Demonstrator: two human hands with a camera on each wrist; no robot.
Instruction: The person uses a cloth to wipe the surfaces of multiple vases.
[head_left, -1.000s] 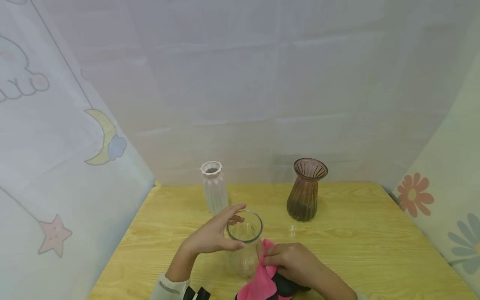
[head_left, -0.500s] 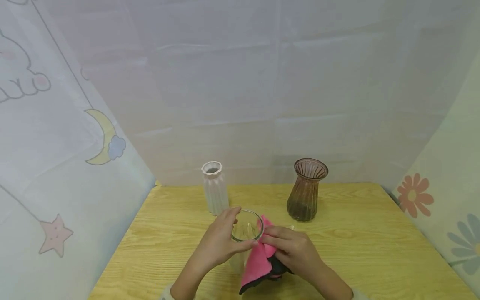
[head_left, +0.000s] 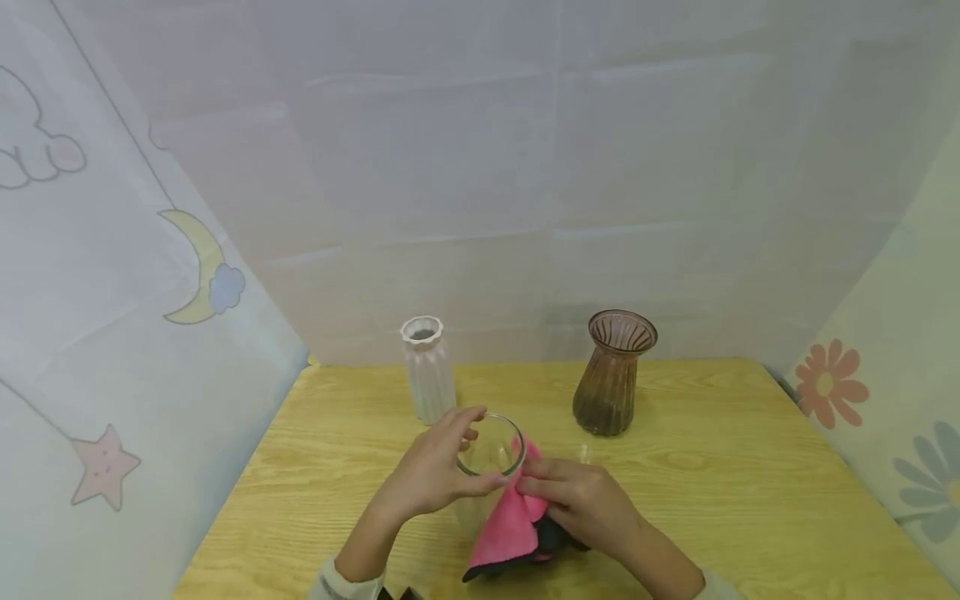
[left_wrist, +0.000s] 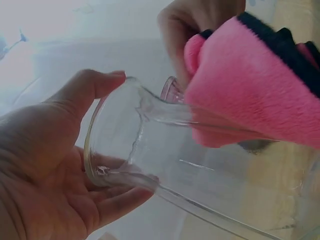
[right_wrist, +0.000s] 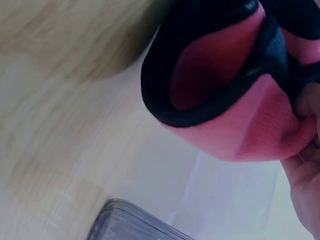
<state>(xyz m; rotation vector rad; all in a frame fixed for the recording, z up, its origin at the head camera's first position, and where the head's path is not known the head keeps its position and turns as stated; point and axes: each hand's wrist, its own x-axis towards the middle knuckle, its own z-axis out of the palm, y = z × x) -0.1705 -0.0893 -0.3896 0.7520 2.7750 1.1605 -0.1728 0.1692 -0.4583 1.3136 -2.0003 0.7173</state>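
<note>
A clear glass vase (left_wrist: 167, 145) stands on the table in front of me, its round rim facing up in the head view. My left hand (head_left: 427, 471) holds it by the neck, with the thumb on the near side of the rim and the fingers around the far side. My right hand (head_left: 588, 504) pinches a pink cloth (head_left: 508, 527) with black edging against the vase's right side, just below the rim. The cloth hides part of the glass. In the right wrist view the bunched cloth (right_wrist: 250, 125) hangs in folds from the fingers.
Behind the hands a white fluted vase (head_left: 431, 379) stands at the back left of the wooden table (head_left: 712, 467). A brownish-purple ribbed glass vase (head_left: 606, 387) is at the back right. Printed fabric walls (head_left: 487, 183) enclose the table's back and sides.
My right hand has moved up the vase's side with the cloth, which now hangs as a flap in front of the glass. My left hand has stayed at the rim, shifting only slightly.
</note>
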